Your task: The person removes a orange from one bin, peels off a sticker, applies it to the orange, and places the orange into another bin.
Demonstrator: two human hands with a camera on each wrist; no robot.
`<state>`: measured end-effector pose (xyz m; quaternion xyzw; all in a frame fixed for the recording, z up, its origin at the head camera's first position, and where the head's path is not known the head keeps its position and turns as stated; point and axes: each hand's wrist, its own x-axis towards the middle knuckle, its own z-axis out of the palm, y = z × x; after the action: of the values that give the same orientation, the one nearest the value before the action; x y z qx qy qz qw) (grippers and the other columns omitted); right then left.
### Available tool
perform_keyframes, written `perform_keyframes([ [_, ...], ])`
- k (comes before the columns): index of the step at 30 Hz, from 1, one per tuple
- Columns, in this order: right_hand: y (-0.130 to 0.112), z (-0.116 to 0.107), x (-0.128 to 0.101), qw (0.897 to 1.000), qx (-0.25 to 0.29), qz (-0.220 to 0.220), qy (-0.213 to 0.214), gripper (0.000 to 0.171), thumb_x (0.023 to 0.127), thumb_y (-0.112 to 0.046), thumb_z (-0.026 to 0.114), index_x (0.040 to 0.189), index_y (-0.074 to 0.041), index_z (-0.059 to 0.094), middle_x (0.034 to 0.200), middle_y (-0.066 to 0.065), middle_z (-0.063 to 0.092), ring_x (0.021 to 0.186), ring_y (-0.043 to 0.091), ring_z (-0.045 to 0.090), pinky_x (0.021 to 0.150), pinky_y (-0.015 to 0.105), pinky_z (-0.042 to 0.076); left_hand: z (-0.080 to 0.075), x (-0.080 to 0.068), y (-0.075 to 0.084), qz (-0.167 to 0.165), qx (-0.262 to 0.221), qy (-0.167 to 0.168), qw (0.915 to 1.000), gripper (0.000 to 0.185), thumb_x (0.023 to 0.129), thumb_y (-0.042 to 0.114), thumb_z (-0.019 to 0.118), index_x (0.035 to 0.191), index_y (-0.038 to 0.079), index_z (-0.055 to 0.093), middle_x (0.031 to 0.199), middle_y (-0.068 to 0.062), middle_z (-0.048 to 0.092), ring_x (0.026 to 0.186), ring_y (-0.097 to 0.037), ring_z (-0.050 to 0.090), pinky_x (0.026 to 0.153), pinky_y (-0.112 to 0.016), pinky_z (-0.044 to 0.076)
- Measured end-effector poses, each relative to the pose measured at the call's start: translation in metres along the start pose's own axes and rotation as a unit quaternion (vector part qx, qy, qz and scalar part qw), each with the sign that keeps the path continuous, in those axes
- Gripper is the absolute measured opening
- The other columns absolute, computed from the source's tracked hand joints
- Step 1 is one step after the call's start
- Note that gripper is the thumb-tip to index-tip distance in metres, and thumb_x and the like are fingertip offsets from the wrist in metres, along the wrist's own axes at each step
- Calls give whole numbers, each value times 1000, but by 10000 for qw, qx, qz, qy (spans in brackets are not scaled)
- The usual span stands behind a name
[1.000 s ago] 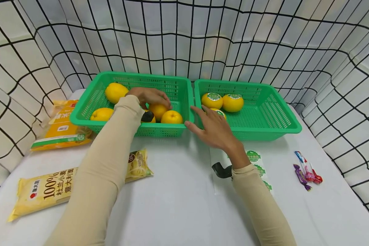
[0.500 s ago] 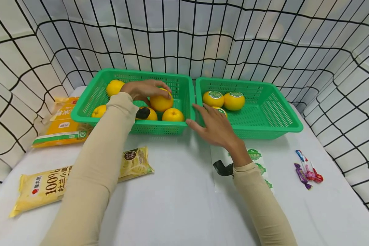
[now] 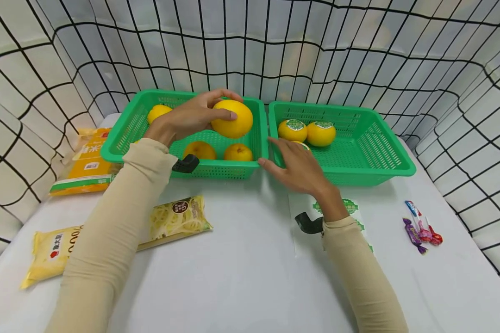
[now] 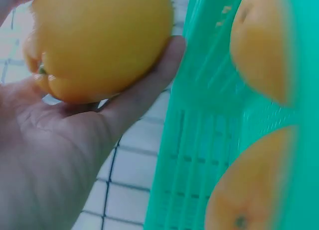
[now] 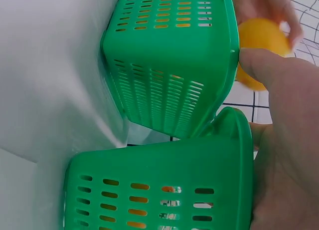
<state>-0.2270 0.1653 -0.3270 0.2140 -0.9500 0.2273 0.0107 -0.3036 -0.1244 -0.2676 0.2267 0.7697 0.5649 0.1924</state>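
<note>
We have picked one orange [image 3: 232,119] out of the left basket [image 3: 127,132], and our left hand [image 3: 190,117] holds it up in the air above that basket, near the wall that stands next to the right basket [image 3: 393,157]. The left grip is closed on the orange: the fingers curl over its top and the thumb presses its front, and the left wrist view shows the orange [image 4: 99,40] sitting snug against the palm. We think this is the lifting step, with the orange up and clear of the other oranges below it. Our right hand [image 3: 300,169] lies flat with straight fingers on the near corner of the right basket, so that grip is open and holds nothing. Three oranges in the right basket wear green stickers [image 3: 295,124], and a sheet of the same stickers [image 3: 345,206] lies on the table [image 3: 241,273] under our right wrist. The orange in our hand shows no sticker on the side we can see. So we guess the next move needs a steady hold and a free hand to put a sticker on. The orange is round, so it has no real long side. In the wrist view its small stem end points down and to the left, toward the palm.
</note>
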Motion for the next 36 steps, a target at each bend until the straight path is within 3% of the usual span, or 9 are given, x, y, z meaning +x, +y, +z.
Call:
perform_keyframes([
  [4, 5, -2, -1, 10000, 35, 84, -7, 76, 107, -61, 51, 166, -17, 35, 168, 9, 40, 157, 34, 33, 130, 56, 22, 22, -20, 2, 400, 10, -48, 9992, 51, 102, 26, 70, 149, 22, 50, 147, -6, 55, 121, -31, 59, 101, -39, 54],
  [9, 11, -5, -3, 9997, 82, 219, -16, 77, 106, -59, 55, 166, -15, 34, 167, 12, 41, 156, 36, 34, 127, 61, 27, 54, -51, -9, 592, 210, -602, 9962, 52, 99, 21, 73, 147, 22, 53, 147, -2, 56, 123, -31, 58, 101, -46, 54],
  [15, 15, -8, -4, 9996, 83, 284, -46, 78, 105, -59, 57, 166, -15, 34, 168, 10, 41, 157, 37, 32, 127, 62, 26, 108, -79, -40, 477, 422, -1053, 9924, 53, 95, 22, 79, 143, 27, 57, 145, 5, 54, 123, -28, 58, 102, -48, 52],
  [18, 15, -9, -3, 9995, 94, 275, -79, 78, 105, -59, 57, 167, -16, 34, 168, 9, 40, 158, 37, 30, 127, 63, 25, 132, -87, -59, 450, 301, -980, 9937, 57, 93, 23, 81, 143, 25, 55, 143, 6, 57, 121, -26, 59, 101, -48, 52],
  [21, 13, -8, -2, 9995, 93, 276, -107, 78, 105, -59, 57, 167, -17, 34, 168, 8, 40, 158, 36, 30, 126, 62, 27, 147, -89, -73, 439, 247, -839, 9952, 59, 92, 22, 82, 143, 25, 53, 144, 6, 55, 120, -25, 60, 101, -46, 53],
  [26, 14, -11, 0, 9993, 326, 203, 23, 76, 106, -56, 59, 166, -15, 36, 167, 9, 42, 157, 36, 32, 125, 61, 29, 149, -88, -78, 400, 577, -931, 9932, 59, 98, 25, 79, 147, 28, 48, 148, 5, 49, 123, -23, 57, 104, -45, 50],
  [29, 13, -20, -3, 9949, 827, -133, 557, 65, 107, -42, 64, 160, -9, 45, 161, 12, 49, 151, 35, 41, 123, 58, 34, 141, -88, -74, 464, 975, -960, 9895, 58, 99, 26, 78, 150, 28, 49, 153, 3, 44, 135, -24, 48, 111, -50, 45],
  [33, 9, -39, -23, 9800, 1338, -573, 1359, 35, 106, -22, 69, 133, -1, 66, 131, 12, 69, 119, 27, 64, 105, 40, 51, 133, -89, -71, 521, 1298, -815, 9868, 60, 97, 25, 81, 151, 26, 54, 156, -1, 40, 145, -25, 36, 115, -54, 39],
  [36, 12, -50, -50, 9821, 1207, -591, 1319, 18, 104, -19, 71, 112, -3, 71, 104, 7, 73, 93, 18, 65, 85, 25, 55, 133, -90, -70, 418, 1301, -734, 9879, 63, 96, 26, 83, 152, 26, 54, 152, -2, 44, 138, -25, 43, 112, -51, 41],
])
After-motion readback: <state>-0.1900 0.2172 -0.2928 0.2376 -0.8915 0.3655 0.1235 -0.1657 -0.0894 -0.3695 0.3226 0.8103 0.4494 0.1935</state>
